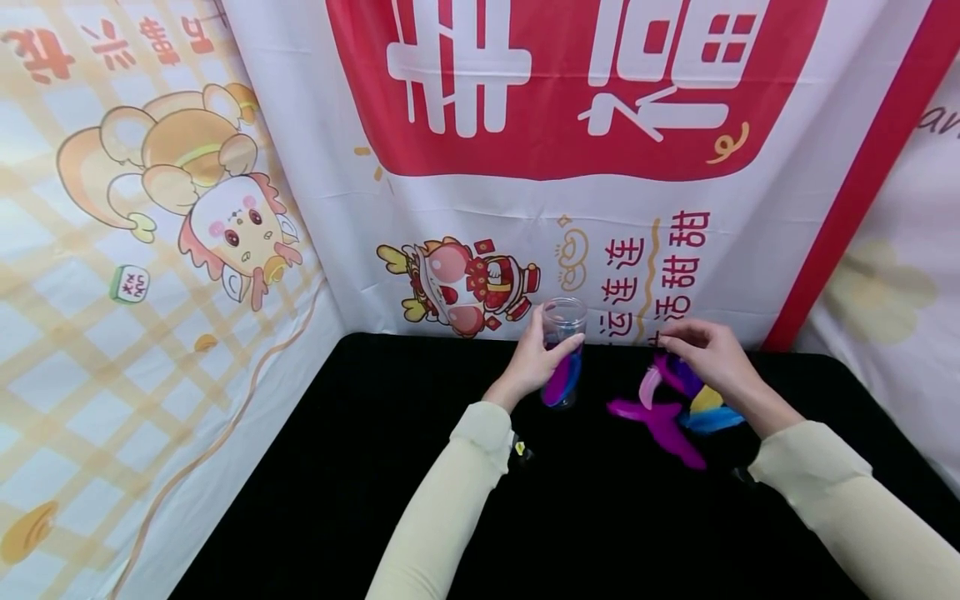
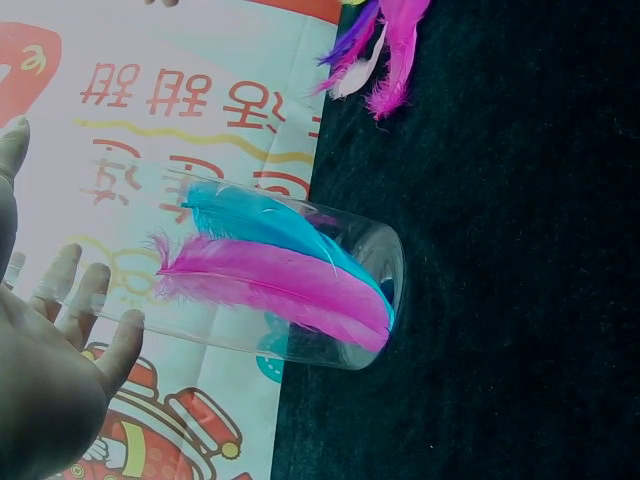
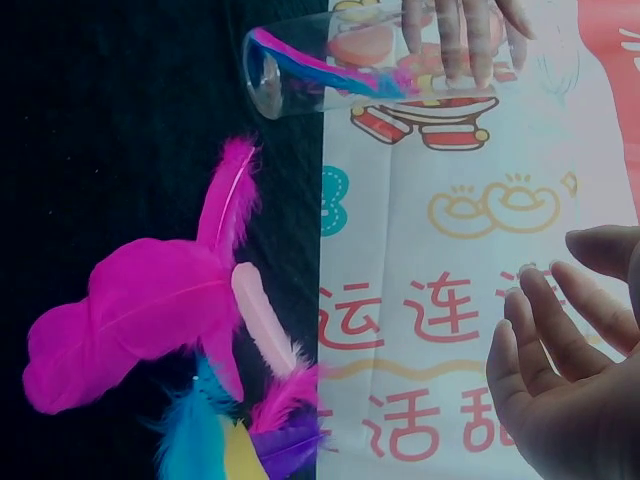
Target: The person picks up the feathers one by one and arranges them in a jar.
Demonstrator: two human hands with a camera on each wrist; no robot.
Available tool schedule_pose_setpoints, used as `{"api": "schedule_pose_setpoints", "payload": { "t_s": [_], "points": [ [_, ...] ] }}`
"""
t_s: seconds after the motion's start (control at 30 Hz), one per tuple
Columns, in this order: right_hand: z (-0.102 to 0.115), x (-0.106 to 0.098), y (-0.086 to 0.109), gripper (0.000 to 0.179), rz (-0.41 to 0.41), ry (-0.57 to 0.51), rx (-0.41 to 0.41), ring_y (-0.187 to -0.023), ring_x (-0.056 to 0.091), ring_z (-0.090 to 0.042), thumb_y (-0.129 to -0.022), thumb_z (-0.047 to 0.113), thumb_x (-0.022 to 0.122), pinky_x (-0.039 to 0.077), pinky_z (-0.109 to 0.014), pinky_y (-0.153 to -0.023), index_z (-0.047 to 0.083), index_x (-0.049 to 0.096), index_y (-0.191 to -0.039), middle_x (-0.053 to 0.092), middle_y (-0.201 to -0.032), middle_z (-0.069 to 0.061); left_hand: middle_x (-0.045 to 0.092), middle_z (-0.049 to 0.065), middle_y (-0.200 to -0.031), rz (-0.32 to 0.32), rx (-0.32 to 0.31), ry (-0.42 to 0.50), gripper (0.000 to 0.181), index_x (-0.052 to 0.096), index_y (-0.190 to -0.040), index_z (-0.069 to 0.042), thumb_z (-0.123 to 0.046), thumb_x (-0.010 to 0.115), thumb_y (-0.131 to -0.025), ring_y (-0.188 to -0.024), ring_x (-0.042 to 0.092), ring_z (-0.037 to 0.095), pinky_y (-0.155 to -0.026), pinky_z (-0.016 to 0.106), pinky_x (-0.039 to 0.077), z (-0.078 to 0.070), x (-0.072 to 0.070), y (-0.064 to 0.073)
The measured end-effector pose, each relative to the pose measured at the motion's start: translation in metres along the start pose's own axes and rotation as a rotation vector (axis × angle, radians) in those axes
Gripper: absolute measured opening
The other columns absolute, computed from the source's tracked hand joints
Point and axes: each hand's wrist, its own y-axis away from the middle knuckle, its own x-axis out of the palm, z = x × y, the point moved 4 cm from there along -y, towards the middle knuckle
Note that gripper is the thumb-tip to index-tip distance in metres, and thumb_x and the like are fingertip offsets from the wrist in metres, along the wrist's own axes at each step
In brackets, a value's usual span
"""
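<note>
My left hand (image 1: 534, 358) grips a tall clear glass (image 2: 370, 235) around its upper part, thumb on the near side. Inside the glass lie a magenta feather (image 2: 280, 290) and a blue feather (image 2: 270, 225), both reaching down to its base. Over to the right, my right hand (image 3: 575, 380) hovers above a loose pile of feathers, its fingers loosely bent with nothing between them. That pile shows magenta feathers (image 3: 140, 305), a pale pink feather (image 3: 264, 315), a blue feather (image 3: 195, 430), a yellow feather (image 3: 240, 455) and a purple feather (image 3: 290, 445).
A black cloth (image 1: 600, 525) covers the table. Right behind the glass and feathers hangs a white and red printed banner (image 1: 465, 200). Another printed sheet (image 1: 150, 333) walls off the left side. A small dark object with a yellow spot (image 1: 521, 450) shows beside the left cuff.
</note>
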Motion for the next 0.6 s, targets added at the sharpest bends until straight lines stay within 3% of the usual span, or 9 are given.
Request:
{"api": "schedule_pose_setpoints", "payload": {
  "t_s": [0.17,0.47,0.6],
  "points": [
    [-0.005,-0.001,0.000,0.043,0.000,0.018,0.003,-0.103,0.060,-0.012,-0.104,0.037,0.061,0.053,-0.021,-0.079,0.003,0.064,-0.130,0.066,-0.128,-0.015,0.053,0.011,-0.137,0.002,-0.002,0.004,0.075,0.029,-0.155,-0.024,-0.047,0.070,-0.097,-0.131,0.051,0.024,-0.113,0.045,0.040,0.000,0.000,0.000],
    [-0.020,0.002,0.000,0.044,-0.027,0.052,0.007,-0.092,0.059,-0.005,-0.105,0.034,0.060,0.052,-0.023,-0.075,-0.001,0.063,-0.132,0.065,-0.128,-0.019,0.053,0.011,-0.138,0.002,-0.009,0.001,0.076,0.028,-0.155,-0.023,-0.047,0.070,-0.097,-0.131,0.051,0.024,-0.114,0.045,0.040,0.000,0.000,0.001],
    [-0.025,0.003,0.001,0.043,-0.031,0.061,0.016,-0.095,0.058,-0.007,-0.105,0.034,0.060,0.051,-0.024,-0.077,0.000,0.064,-0.130,0.065,-0.127,-0.019,0.053,0.011,-0.138,0.004,-0.008,0.000,0.076,0.028,-0.156,-0.023,-0.047,0.069,-0.097,-0.131,0.051,0.024,-0.114,0.045,0.039,0.000,0.000,0.001]
  ]
}}
